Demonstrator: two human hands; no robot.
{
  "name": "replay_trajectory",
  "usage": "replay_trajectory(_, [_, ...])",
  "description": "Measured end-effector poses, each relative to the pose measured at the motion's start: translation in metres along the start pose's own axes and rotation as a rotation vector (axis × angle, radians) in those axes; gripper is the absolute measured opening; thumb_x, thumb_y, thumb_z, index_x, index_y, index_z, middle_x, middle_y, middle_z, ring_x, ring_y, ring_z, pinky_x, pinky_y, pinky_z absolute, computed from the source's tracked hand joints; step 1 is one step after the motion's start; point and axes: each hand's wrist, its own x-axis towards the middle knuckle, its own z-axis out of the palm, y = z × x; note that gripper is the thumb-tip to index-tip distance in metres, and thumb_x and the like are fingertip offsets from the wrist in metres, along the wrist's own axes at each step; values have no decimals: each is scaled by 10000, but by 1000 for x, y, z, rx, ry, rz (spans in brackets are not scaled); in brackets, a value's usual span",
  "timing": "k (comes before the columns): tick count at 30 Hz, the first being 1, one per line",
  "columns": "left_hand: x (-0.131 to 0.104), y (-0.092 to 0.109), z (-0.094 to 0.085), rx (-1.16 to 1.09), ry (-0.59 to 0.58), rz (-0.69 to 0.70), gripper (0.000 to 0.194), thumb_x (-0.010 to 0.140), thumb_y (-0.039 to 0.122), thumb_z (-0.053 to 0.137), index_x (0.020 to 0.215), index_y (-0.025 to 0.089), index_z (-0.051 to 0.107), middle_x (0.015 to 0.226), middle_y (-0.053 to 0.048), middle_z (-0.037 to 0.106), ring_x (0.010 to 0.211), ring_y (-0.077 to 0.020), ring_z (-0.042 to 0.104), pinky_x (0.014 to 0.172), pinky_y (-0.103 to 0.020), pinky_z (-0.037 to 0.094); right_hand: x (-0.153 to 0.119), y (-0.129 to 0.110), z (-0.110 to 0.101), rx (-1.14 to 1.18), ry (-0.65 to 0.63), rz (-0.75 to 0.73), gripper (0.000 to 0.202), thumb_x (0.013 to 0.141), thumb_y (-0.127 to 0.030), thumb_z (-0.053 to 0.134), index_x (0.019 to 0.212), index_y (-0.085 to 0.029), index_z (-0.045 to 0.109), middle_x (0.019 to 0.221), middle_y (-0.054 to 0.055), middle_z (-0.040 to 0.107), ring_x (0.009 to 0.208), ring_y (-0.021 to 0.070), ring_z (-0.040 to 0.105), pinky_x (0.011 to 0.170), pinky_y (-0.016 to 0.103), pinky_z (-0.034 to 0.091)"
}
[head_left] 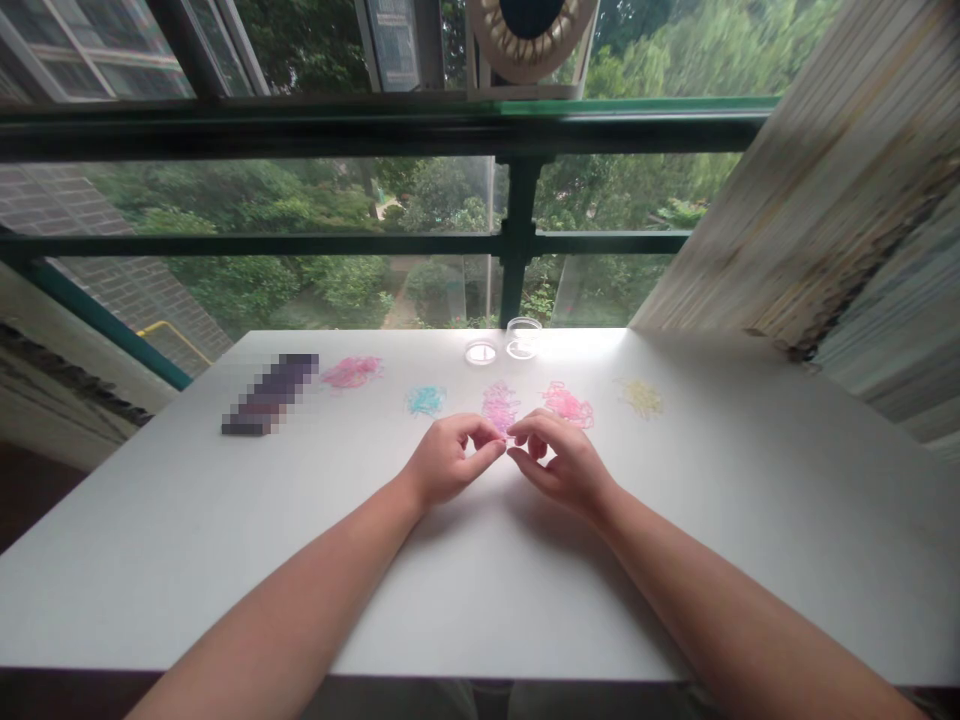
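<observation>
My left hand [453, 458] and my right hand [562, 462] are close together above the middle of the white table. Thumb and index finger of the left hand are pinched on something too small to make out. The right hand's thumb and index finger are bent close beside it, and what lies between them is too small to tell. Just beyond the fingertips is a purple-pink pile of thin loops [498, 402]. A brighter pink pile [568, 405] lies past the right hand, and a blue pile [426, 401] past the left.
Further left lie another pink pile [352, 372] and a blurred dark object [274, 393]. A yellow pile [642, 397] is at the right. Near the window stand a clear round container [523, 338] and a clear lid [481, 352]. The white table [480, 600] meets green window bars.
</observation>
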Motion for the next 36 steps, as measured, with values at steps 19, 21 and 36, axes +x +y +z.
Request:
replay_trajectory(19, [0,1,-1,42,27,55,145,788,310,591,811,173,633,745,-28,637,688,-131,559,634,-255,417,2,-1,-1,3,4,-21,100,810,-156,525,814,-201,614,723,30,553,597,115,511,555,246,454])
replay_trajectory(21, [0,1,-1,58,42,79,142,781,306,597,829,177,628,752,-31,631,693,-135,558,636,-259,422,2,0,-1,8,4,-22,95,807,-156,530,812,-200,614,724,29,555,597,115,512,553,245,453])
replay_trajectory(36, [1,-1,-6,151,33,171,103,807,252,558,770,179,622,731,-30,621,710,-139,554,696,-268,428,1,-1,-1,-9,-25,1,87,803,-157,535,815,-199,609,728,28,553,591,113,510,553,247,455])
